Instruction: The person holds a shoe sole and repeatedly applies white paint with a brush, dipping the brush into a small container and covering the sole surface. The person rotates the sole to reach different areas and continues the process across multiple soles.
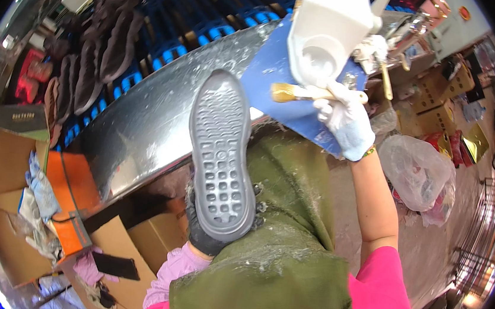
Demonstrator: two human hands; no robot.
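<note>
My left hand, in a dark glove, grips a grey shoe sole from below, its treaded face turned up toward me. My right hand, in a white glove, holds a brush with yellowish bristles pointing left, just under a white glue container with a round well. The container rests on a blue pad on the steel bench. A green glue-stained apron covers my lap beneath the sole.
A steel bench edge runs diagonally. Dark shoe uppers lie on a blue conveyor behind it. Cardboard boxes with rags stand at left, an orange box nearby. A clear plastic bag sits on the floor at right.
</note>
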